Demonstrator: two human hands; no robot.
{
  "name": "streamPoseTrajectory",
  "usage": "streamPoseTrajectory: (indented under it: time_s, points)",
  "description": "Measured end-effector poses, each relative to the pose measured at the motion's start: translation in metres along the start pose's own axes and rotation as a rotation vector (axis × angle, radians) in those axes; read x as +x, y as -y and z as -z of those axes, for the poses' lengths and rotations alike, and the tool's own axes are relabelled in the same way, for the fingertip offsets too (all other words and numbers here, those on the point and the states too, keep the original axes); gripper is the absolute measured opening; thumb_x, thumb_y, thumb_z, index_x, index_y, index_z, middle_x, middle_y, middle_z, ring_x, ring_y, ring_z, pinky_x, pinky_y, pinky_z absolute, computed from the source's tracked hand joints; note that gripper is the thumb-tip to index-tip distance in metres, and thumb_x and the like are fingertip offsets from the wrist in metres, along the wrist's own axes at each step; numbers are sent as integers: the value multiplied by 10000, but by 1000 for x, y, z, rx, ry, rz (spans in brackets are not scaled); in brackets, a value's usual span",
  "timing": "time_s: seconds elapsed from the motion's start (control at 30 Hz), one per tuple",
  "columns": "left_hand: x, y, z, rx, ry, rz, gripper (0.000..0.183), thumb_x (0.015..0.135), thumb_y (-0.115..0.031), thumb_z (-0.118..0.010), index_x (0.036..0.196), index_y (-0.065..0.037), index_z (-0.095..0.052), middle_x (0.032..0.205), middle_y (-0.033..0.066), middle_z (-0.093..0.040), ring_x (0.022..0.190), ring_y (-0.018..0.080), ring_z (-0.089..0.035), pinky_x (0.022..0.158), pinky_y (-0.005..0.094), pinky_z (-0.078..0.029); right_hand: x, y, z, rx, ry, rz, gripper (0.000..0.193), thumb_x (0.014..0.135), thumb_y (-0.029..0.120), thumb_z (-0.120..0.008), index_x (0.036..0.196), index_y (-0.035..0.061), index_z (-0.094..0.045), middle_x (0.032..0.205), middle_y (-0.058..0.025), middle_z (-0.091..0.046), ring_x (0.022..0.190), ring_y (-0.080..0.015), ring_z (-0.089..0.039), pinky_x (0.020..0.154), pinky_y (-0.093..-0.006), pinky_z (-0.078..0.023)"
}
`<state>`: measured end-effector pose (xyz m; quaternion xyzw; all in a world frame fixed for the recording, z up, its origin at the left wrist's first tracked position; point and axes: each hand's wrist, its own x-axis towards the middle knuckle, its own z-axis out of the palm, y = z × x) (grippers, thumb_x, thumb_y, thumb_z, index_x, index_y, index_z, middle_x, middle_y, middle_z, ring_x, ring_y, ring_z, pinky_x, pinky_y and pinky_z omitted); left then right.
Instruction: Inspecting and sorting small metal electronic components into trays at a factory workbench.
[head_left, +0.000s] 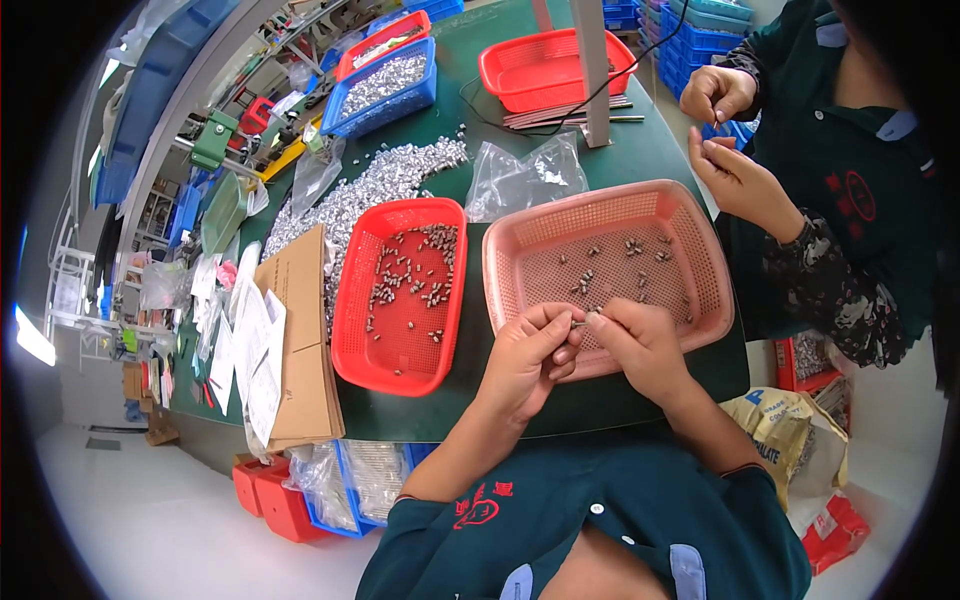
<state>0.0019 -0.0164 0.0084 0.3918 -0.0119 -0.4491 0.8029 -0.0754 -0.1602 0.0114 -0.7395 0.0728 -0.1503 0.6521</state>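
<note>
My left hand (532, 358) and my right hand (645, 350) meet over the near edge of a pink perforated basket (708, 300). Between their pinched fingertips is a small metal part (580, 323), too small to make out in detail. Several little metal cylinders (583, 281) lie scattered on that basket's floor. Left of it stands a narrower red basket (397, 384), holding many similar small cylinders (436, 290), mostly toward its far end and sides. My fingers cover part of the pink basket's near rim.
A heap of shiny metal pieces (385, 180) spreads beyond the red basket. Cardboard (305, 350) and papers lie left. Further back are a clear plastic bag (525, 180), a blue basket (422, 95) of metal pieces, another red basket (530, 80) and a post (592, 70). A co-worker's hands (740, 180) are at right.
</note>
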Motion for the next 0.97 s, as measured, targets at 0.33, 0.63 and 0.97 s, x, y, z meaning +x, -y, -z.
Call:
streamPoseTrajectory:
  time_s: [0.33, 0.63, 0.97]
  points:
    - [-2, -2, -5, 116, 9, -37, 138, 886, -97, -537, 956, 20, -556, 737, 52, -558, 508, 50, -413, 422, 174, -289, 0, -2, -3, -174, 32, 92, 263, 856, 182, -571, 666, 3, -532, 562, -104, -491, 511, -155, -514, 482, -295, -395]
    - [-4, 0, -5, 218, 0, -44, 143, 884, -105, -536, 983, -6, -561, 718, 19, -520, 541, 35, -389, 432, 165, -264, 3, -4, 3, -42, 114, -84, 291, 883, 167, -531, 646, -2, -527, 565, -9, -500, 545, -59, -448, 493, -245, -361]
    - [1, -15, -3, 66, -16, 75, 321, 903, -183, -517, 1174, -11, -497, 793, 37, -513, 624, 66, -407, 479, 198, -323, 5, -7, 16, 214, -54, -116, 257, 873, 128, -533, 641, 20, -539, 587, 24, -484, 564, -33, -408, 510, -206, -327]
